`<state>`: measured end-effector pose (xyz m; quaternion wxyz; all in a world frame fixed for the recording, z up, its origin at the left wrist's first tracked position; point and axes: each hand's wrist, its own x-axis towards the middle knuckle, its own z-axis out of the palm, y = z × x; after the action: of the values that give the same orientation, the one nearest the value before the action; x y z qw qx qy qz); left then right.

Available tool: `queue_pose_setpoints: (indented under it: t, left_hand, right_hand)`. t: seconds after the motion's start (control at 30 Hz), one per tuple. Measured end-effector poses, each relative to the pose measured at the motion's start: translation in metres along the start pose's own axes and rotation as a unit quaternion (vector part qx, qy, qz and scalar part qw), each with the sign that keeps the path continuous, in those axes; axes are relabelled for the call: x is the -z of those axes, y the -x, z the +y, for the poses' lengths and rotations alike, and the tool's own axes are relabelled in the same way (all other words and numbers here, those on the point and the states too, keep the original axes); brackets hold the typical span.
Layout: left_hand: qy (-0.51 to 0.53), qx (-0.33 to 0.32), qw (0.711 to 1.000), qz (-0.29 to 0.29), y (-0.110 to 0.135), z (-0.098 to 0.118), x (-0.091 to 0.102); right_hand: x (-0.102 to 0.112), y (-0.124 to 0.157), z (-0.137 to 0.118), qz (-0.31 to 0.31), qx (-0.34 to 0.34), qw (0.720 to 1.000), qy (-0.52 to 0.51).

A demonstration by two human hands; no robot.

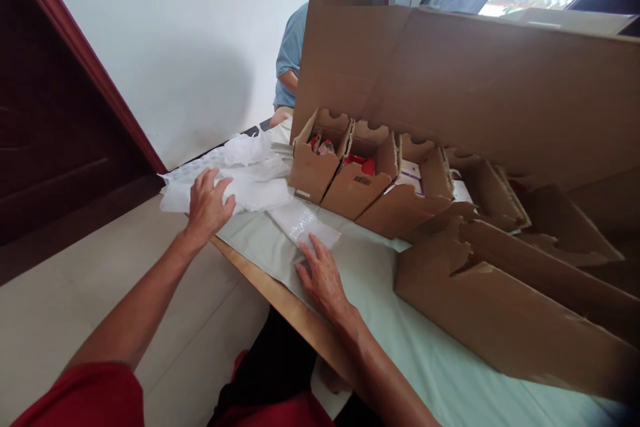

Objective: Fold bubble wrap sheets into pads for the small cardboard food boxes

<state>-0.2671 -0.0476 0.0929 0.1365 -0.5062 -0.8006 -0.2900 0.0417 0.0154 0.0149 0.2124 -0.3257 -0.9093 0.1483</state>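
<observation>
Pale wall fills the background, with a dark wooden door (50, 133) on the left and a person in a blue shirt (290, 53) standing beyond the far end of the table (270, 293). A light green cloth (400, 340) covers the table top, leaving only its wooden near edge bare.

What I watch most is the clear wrapping sheet (300, 221). It lies flat on the cloth close to the near edge, and its long axis runs from the right hand (323, 277) up toward the pile of white wrapping (255, 180) at the table's left corner. The right hand is the nearer one by far: it lies palm down with its fingers spread wide, the fingertips touching the sheet's near end and gripping nothing.

The left hand (207, 203) is further out at the left corner, palm down on the white pile with its fingers loosely open and slightly curled over the crumpled layers. I see it pressing on the pile, not closed around any piece.

Just beyond the clear sheet stands a row of small open cardboard boxes (350, 177), touching side to side, with red and white packets inside. A long cardboard box (500, 320) lies to the right of the right hand, and a big cardboard flap (475, 93) rises behind the row.
</observation>
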Motion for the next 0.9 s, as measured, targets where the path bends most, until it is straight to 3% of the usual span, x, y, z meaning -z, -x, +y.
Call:
queue_pose_setpoints:
  t: [0.17,0.27,0.53,0.73,0.9]
  left_hand:
    - [-0.097,0.031,0.988,-0.117,-0.05,-0.003,-0.013]
    - [-0.112,0.049,0.982,-0.145,-0.066,-0.001,-0.024]
    - [-0.069,0.087,0.989,-0.095,-0.069,-0.001,-0.03]
    - [-0.056,0.111,0.988,-0.095,-0.075,-0.01,-0.024]
    - [-0.068,0.083,0.988,-0.106,-0.095,-0.021,-0.018]
  right_hand:
    - [-0.008,-0.046,-0.007,-0.023,-0.006,1.0,-0.016]
    - [-0.002,-0.051,-0.01,-0.018,-0.025,1.0,0.001]
    - [0.026,0.002,0.006,0.068,-0.099,0.988,0.096]
    - [0.024,0.03,0.011,0.108,-0.093,0.985,0.092]
    - [0.024,0.048,0.018,0.123,-0.099,0.983,0.092]
